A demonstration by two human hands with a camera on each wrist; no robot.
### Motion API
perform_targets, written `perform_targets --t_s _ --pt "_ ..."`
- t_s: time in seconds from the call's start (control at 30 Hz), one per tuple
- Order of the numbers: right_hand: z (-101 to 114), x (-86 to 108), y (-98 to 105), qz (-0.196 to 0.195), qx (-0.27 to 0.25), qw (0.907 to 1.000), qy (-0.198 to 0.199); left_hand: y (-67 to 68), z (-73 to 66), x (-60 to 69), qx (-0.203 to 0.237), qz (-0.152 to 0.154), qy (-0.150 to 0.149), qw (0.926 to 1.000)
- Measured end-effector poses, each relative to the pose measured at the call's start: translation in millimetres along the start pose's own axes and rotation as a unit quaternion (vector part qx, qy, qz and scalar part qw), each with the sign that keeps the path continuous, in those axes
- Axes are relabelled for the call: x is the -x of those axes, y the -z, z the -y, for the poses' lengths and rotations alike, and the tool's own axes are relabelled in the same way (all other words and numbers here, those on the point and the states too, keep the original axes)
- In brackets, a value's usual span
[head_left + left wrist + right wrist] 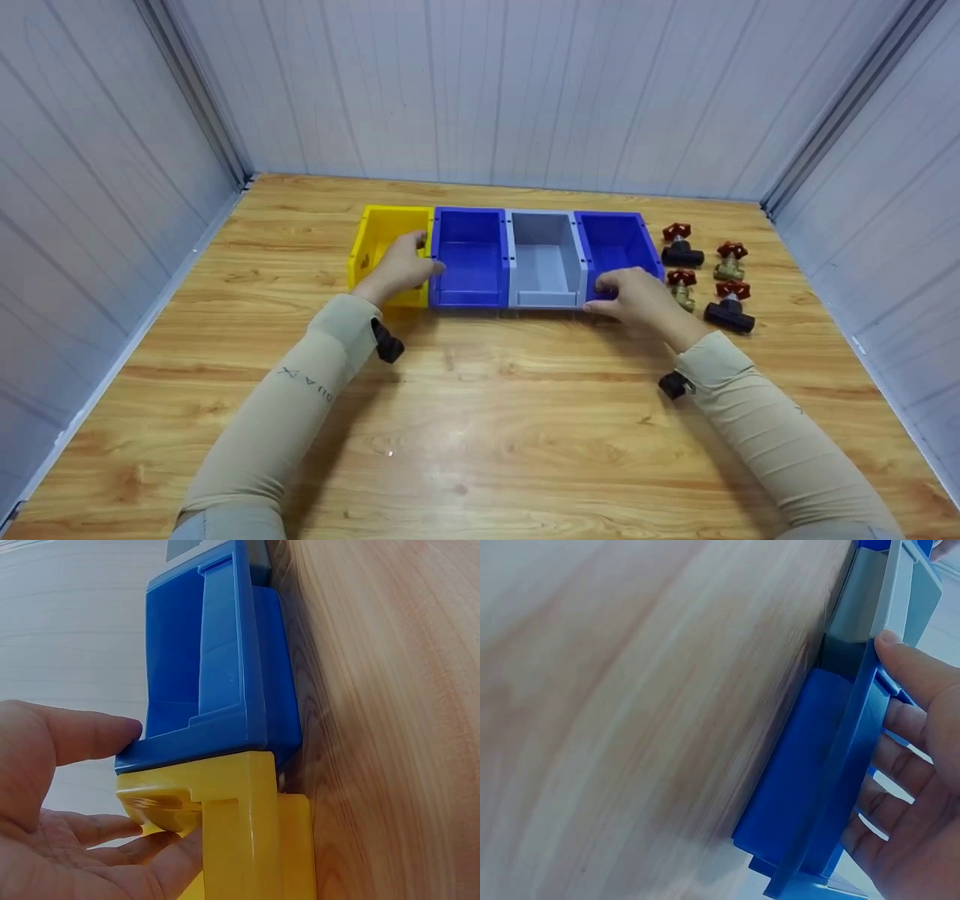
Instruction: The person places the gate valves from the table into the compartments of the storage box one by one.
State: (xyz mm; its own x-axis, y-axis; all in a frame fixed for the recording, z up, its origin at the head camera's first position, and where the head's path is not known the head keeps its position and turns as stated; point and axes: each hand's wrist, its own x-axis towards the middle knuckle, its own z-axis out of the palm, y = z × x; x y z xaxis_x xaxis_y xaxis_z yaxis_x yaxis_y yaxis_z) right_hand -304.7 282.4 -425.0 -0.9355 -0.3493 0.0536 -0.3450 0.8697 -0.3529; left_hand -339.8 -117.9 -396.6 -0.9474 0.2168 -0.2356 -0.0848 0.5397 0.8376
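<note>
Four storage bins stand side by side in a row: a yellow bin [358, 251], a blue bin [471, 259], a grey bin [546, 255] and a second blue bin [616, 232] at the right end. My left hand [401, 268] pinches the adjoining walls of the yellow bin and its blue neighbour; in the left wrist view its thumb [97, 736] is on the blue side and its other fingers reach into the yellow bin. With the right hand [637, 300] I grip the right-end blue bin's front; the thumb [907, 664] lies where it meets the grey bin.
Right of the row lie several valves with red handwheels, two with black bodies [729, 316] and two with brass ones [729, 268]. The wooden table [480, 420] is enclosed by pale panel walls [465, 90] behind and at both sides.
</note>
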Motion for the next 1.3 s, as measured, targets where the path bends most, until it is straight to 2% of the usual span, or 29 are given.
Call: perform_targets --t_s 0.13,0.67,1.13,1.3 --pt "0 -0.1 3 -0.001 -0.001 1.0000 -0.002 3.8 -2.6 1.4 -0.008 -0.005 0.013 0.9999" --pt "5 -3.5 30 -0.009 -0.014 0.9999 -0.004 26.4 -13.7 5.3 -0.037 -0.046 0.014 0.9982" --pt "9 -0.6 53 -0.018 -0.031 0.9992 -0.020 50.1 -17.8 10.4 -0.015 -0.076 -0.012 0.9969" --pt "9 1.9 61 -0.024 -0.030 0.9990 -0.021 58.5 -19.9 12.9 -0.014 -0.083 -0.002 0.9964"
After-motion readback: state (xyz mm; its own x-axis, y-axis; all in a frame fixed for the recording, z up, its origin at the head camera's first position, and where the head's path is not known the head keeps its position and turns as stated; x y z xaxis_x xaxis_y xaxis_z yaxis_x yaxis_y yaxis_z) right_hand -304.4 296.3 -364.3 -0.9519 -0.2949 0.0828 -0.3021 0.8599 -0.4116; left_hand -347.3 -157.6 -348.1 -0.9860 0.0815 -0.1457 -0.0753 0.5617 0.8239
